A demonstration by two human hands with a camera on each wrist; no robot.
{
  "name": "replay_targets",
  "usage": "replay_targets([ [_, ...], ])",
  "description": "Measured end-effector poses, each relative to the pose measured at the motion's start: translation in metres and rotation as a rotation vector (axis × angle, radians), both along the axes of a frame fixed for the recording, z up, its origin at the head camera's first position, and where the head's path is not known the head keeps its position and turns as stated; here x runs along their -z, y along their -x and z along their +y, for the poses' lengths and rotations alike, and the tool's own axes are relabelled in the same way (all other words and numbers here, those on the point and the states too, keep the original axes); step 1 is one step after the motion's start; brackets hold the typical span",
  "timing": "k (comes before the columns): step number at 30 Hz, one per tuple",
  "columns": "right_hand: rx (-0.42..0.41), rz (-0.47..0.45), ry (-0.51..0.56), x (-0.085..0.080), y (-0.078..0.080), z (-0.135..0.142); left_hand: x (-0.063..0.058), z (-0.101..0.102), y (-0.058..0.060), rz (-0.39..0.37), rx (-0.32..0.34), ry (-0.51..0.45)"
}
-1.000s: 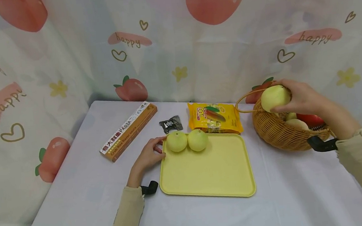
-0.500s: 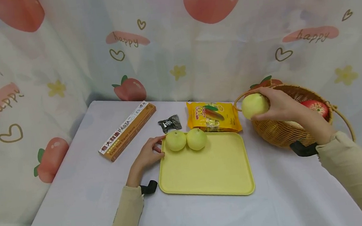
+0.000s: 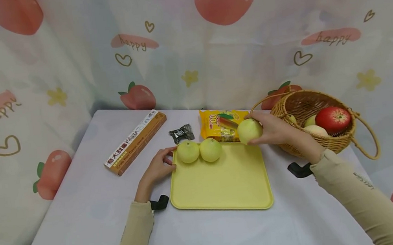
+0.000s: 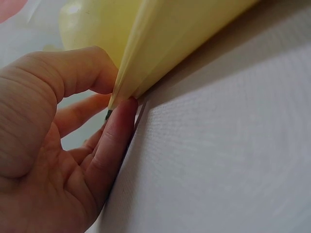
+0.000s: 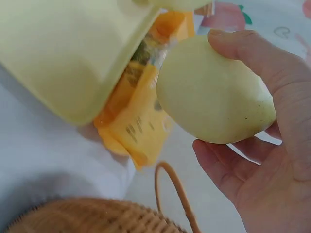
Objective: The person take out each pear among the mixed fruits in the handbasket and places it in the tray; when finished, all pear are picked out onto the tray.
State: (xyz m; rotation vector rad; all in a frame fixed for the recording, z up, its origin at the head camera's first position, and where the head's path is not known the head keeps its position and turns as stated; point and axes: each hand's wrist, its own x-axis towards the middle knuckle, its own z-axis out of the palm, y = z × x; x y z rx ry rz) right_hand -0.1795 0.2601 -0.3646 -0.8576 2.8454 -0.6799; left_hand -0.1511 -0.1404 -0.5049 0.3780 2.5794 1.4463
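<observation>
My right hand [image 3: 265, 128] grips a pale green apple [image 3: 249, 131] above the far right of the yellow tray [image 3: 220, 187]. In the right wrist view the thumb lies along one side of this apple [image 5: 209, 92] and the fingers curl along the other. At the tray's far left corner, my left hand [image 3: 158, 165] pinches the rim; the left wrist view shows the tray edge [image 4: 146, 58] between its digits. Two more pale green fruits, a left one [image 3: 188, 151] and a right one [image 3: 211, 150], sit side by side at the tray's far left.
A wicker basket [image 3: 291, 145] with a red apple [image 3: 333, 120] and paler fruits stands at the right, its handle folded outward. Behind the tray lie a yellow snack bag [image 3: 212, 123] and a small black packet [image 3: 182, 133]. A pasta box [image 3: 136, 142] lies at the left.
My right hand has carried the apple leftward and lower, from over the basket to the tray's far right edge. The basket's contents have come into view. My left hand stays on the rim.
</observation>
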Motion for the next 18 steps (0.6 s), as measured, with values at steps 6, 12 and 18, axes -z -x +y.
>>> replay_targets([
  [6,-0.013,-0.028,0.008,0.022,-0.003,-0.017,0.003,0.0,-0.002,-0.024,-0.012,0.011],
  [12,-0.061,-0.08,-0.005,0.042,-0.009,-0.033,0.004,-0.001,-0.003,-0.022,-0.022,-0.002],
  [18,-0.062,-0.083,0.034,0.055,-0.011,-0.037,0.002,0.0,-0.001,-0.008,-0.015,-0.007],
])
